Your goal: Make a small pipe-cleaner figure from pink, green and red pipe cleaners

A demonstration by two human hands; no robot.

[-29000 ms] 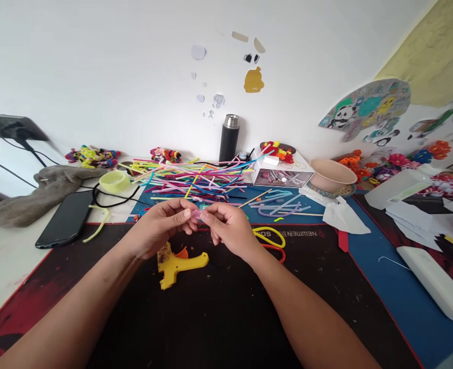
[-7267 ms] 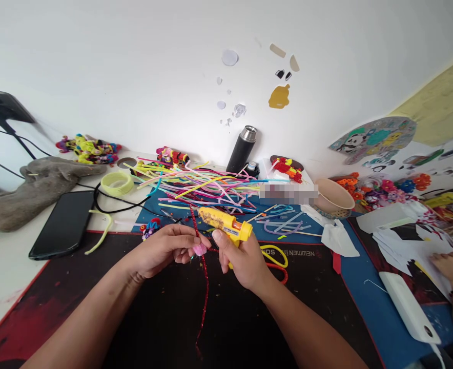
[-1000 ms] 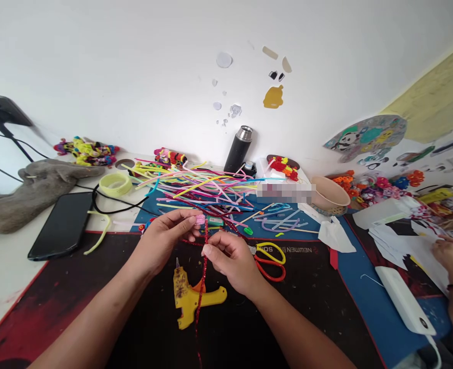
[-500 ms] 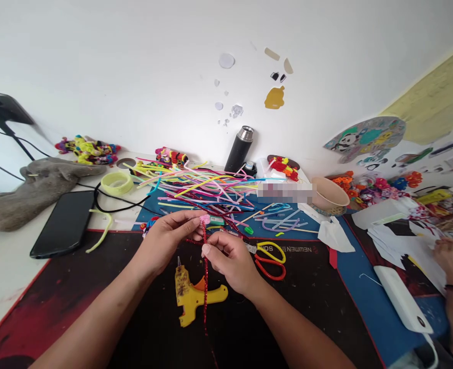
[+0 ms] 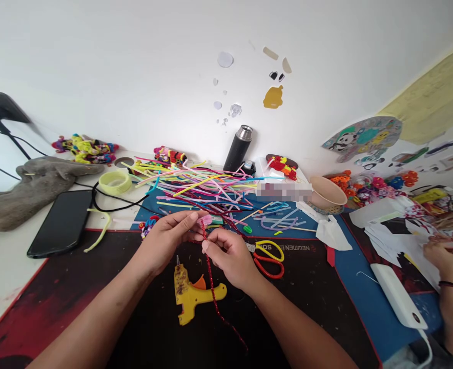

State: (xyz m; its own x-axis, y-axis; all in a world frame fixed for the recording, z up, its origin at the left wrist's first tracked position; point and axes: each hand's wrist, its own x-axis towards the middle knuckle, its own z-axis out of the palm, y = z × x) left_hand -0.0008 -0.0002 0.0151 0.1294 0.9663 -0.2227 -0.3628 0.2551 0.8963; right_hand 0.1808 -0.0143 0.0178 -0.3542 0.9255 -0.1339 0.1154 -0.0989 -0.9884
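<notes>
Between the fingers of my left hand (image 5: 178,230) is a small pink fuzzy piece (image 5: 205,220), closed in a pinch. My right hand (image 5: 226,256) pinches a red tinsel pipe cleaner (image 5: 211,279) just below that pink piece. The pipe cleaner's upper end meets the pink piece, and its long tail hangs down and curves to the right. Beneath it a yellow glue gun (image 5: 190,294) lies on the dark mat (image 5: 134,328). Scissors (image 5: 270,256) with yellow and red handles rest just right of my right hand.
Behind my hands spreads a pile of coloured pipe cleaners (image 5: 207,184). A black flask (image 5: 238,148) stands by the wall, with a bowl (image 5: 328,192) to its right. At left lie a phone (image 5: 61,223) and a tape roll (image 5: 115,182). Another person's hand (image 5: 447,259) is at right, near a white device (image 5: 398,297).
The red pipe cleaner's lower tail has swung to the right, and its bottom end now shows. My hands stay in nearly the same place. The other person's hand has shifted left.
</notes>
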